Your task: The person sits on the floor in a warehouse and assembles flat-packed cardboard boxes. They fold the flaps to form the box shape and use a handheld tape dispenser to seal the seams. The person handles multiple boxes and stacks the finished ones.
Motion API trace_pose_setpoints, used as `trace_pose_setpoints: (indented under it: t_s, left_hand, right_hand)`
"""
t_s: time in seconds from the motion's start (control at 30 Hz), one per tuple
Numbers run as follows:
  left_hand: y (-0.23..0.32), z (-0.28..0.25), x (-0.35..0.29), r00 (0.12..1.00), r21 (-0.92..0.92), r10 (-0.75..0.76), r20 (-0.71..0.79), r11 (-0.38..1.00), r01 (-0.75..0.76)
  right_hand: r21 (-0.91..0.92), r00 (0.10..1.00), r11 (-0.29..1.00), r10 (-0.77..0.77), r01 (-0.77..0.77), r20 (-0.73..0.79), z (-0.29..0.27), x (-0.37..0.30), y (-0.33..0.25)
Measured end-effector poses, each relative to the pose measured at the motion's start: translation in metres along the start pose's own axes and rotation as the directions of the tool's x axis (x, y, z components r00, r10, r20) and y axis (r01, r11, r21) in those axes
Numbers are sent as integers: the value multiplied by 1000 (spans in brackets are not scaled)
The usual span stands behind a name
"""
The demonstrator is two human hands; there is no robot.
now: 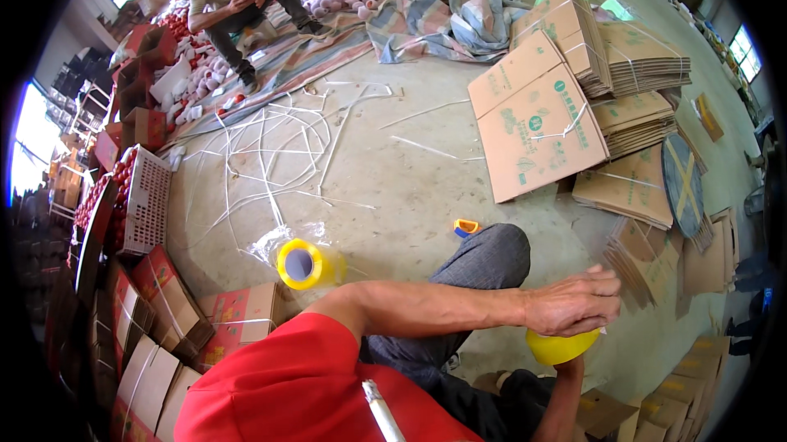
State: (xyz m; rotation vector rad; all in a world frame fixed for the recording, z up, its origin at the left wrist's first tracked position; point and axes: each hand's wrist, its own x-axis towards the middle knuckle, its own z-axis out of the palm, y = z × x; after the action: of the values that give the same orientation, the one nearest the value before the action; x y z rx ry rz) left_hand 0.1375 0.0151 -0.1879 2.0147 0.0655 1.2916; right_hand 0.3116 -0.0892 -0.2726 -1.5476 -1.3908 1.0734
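A roll of yellow packing tape (561,349) is held up beyond my bent knee, at the lower right. My left hand (572,303) reaches across from the left and lies over the top of this roll, its fingers curled closed; what they grip is hidden. From below comes my right forearm, and my right hand (569,367) supports the roll from underneath, most of its fingers out of sight. On the floor left of my knee stands a larger yellow tape stack (329,267) with a grey core, clear wrap beside it. An orange-and-blue tape cutter (466,227) lies beyond the knee.
Flattened cardboard cartons (537,118) pile up at the right, with a round dark board (682,184). White strapping strips (275,147) tangle on the floor. Red cartons (238,323) and a fruit crate (147,204) line the left. Another person (238,0) sits beyond. A cigarette (381,409) shows low.
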Motion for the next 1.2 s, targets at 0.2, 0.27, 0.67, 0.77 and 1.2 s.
trace_pose_setpoints:
  t_s: [0.2,0.27,0.67,0.77,1.2]
  left_hand:
    - [3,-8,2,998,73,3,-56,997,1]
    - [3,-8,3,998,55,-15,-58,998,19]
    - [0,-15,3,994,60,89,70,994,-93]
    - [-1,-11,2,991,62,127,35,990,-129]
    - [-6,-6,-2,968,-14,-247,-44,969,247]
  right_hand:
    - [-10,999,1000,25,-25,27,1,1,0]
    - [-12,999,999,30,-30,34,1,-1,1]
    - [-24,999,999,31,-30,35,-5,-11,-2]
    - [-31,999,999,23,-22,24,-9,-13,-5]
    - [-218,954,946,-271,239,-129,-29,-15,-58]
